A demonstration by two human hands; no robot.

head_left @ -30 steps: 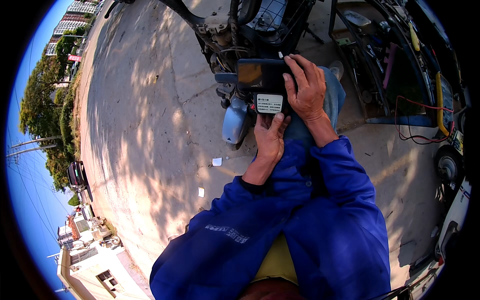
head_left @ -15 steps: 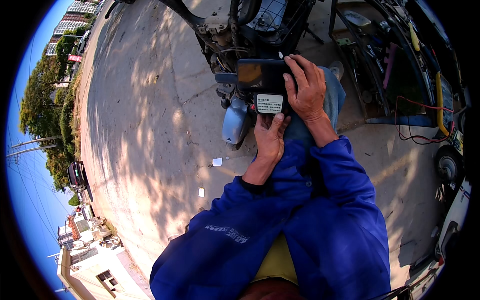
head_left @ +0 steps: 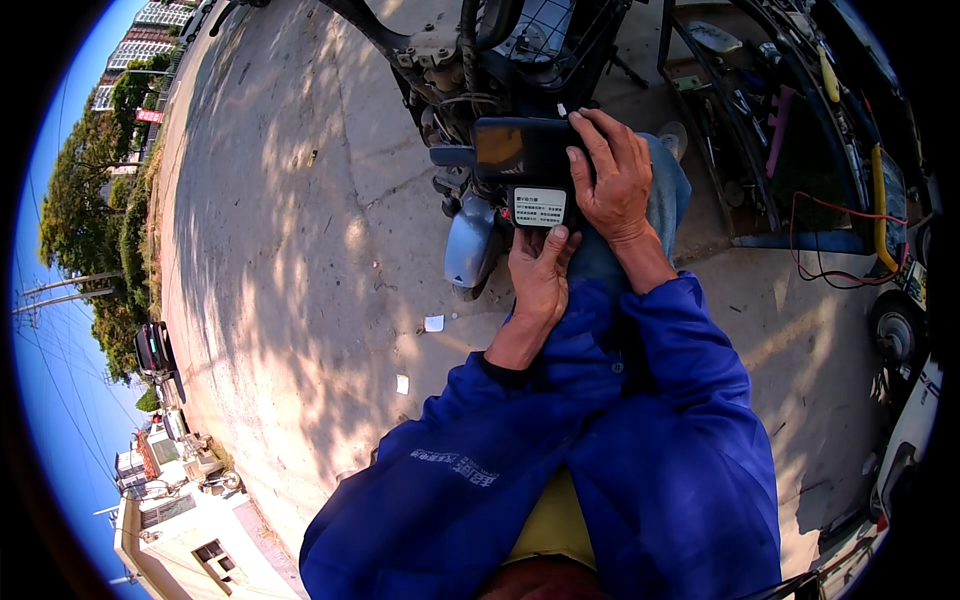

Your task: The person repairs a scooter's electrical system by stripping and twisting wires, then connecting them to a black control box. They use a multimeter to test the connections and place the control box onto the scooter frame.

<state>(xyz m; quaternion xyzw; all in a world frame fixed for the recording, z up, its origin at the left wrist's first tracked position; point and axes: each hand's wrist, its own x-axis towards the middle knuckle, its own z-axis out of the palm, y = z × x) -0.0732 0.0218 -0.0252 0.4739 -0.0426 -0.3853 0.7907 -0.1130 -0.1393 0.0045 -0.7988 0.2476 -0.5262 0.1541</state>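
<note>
Before the parked two-wheeler, both my hands are raised. My left hand is closed on the lower edge of a small black box with a white printed label, its thumb in front. Right above that box is a glossy black rectangular thing with rounded corners; its exact kind is unclear. My right hand grips the right end of it, with fingertips along the upper corner and thumb on the face. A small white tip shows at its top edge.
A silver-blue front fender lies just left of my left hand. On the right stands an open tool case with several tools, and a yellow-edged device with red and black leads. Paper scraps lie on the concrete ground.
</note>
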